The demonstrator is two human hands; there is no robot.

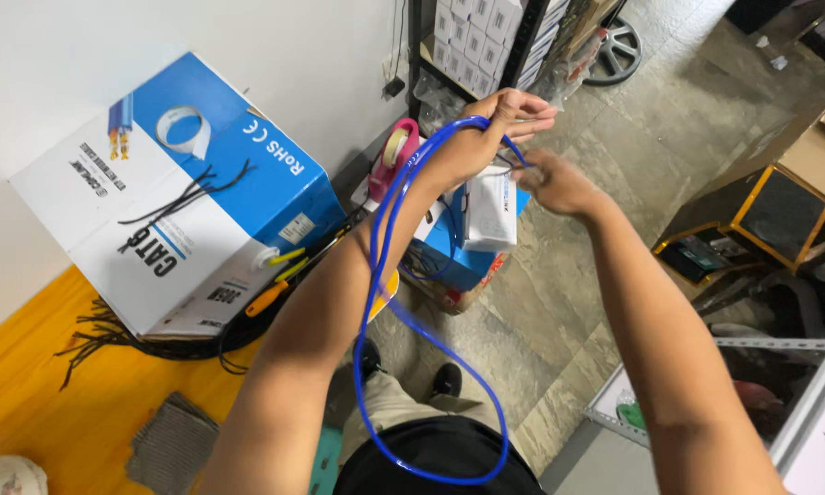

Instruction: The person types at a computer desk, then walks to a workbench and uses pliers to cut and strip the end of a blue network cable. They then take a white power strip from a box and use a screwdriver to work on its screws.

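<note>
- The left hand (495, 119), upper centre of the frame, is gripping a thin blue plastic cable (380, 275) looping down along the forearm.
- The right hand (554, 181) is pinching the cable's end.
- The loops could be slipping off the elbow, which sits low and out of view.
- The right fingertips are hard to make out.
- A blue-and-white cardboard box (169, 197) is sitting at the upper left.

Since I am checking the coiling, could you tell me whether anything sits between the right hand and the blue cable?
Nothing visible does. The right hand is at the blue cable where it loops over the raised left hand.
</note>
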